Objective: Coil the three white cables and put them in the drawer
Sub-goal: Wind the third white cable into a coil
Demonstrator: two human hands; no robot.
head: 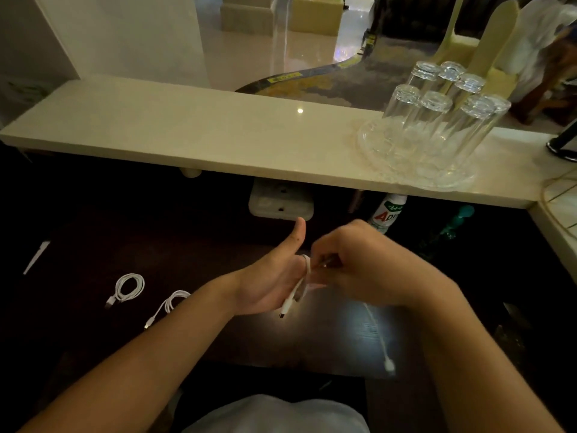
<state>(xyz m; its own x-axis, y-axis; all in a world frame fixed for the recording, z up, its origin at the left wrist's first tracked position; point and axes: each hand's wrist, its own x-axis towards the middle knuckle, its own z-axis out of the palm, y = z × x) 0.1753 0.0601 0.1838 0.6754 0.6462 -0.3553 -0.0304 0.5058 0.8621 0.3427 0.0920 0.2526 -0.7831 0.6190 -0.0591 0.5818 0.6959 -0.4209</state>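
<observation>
Dark desk (175,245), cable (307,266) looped round left hand (268,282)

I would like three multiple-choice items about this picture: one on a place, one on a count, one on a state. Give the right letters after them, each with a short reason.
1. Where do the upturned drinking glasses stand?
A. On the glass tray on the pale shelf.
B. On the dark desk.
C. On the floor.

2. How many coiled white cables lie on the desk?
A. One.
B. Two.
C. Four.

3. In what state is the third cable?
A. Coiled flat on the desk.
B. Partly wound round the left hand, its end hanging loose.
C. Plugged into a socket.

Key: 1 A, the tray sits at the shelf's right end. 2 B, both lie to the left of the hands. 3 B, the right hand pinches it at the loop.
</observation>
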